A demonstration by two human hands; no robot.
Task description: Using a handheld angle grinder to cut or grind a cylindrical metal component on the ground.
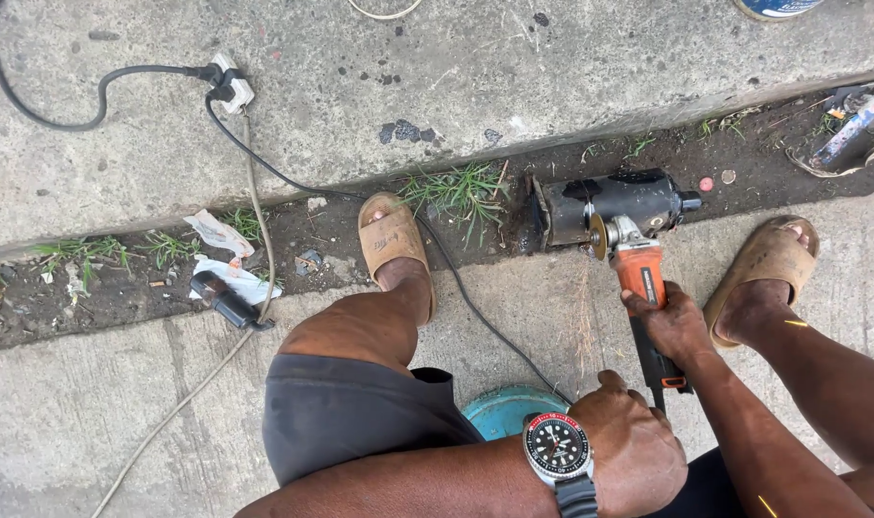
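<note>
Ahead of both hands, left hand (629, 446) and right hand (672, 321) grip the orange grinder (638, 269) against a black cylinder (605, 203).

blue round thing (778, 6) cut off by top edge | teal round seat (506, 411) mostly hidden under the legs | orange grinder's black tail end (660, 369) hidden by both hands | junk pile (854, 129) cut off at right, too blurry to tell

Grinder (641, 273) is bright orange with a black rear handle, chewing on a black, grimy metal cylinder (605, 203). Tan-brown slides (392, 235), dark grey shorts (346, 412), and a teal round seat (509, 408) peeking out underneath. Watch (556, 446) has a black dial with a red-and-dark bezel, all over pale grey speckled concrete (437, 67).
</note>
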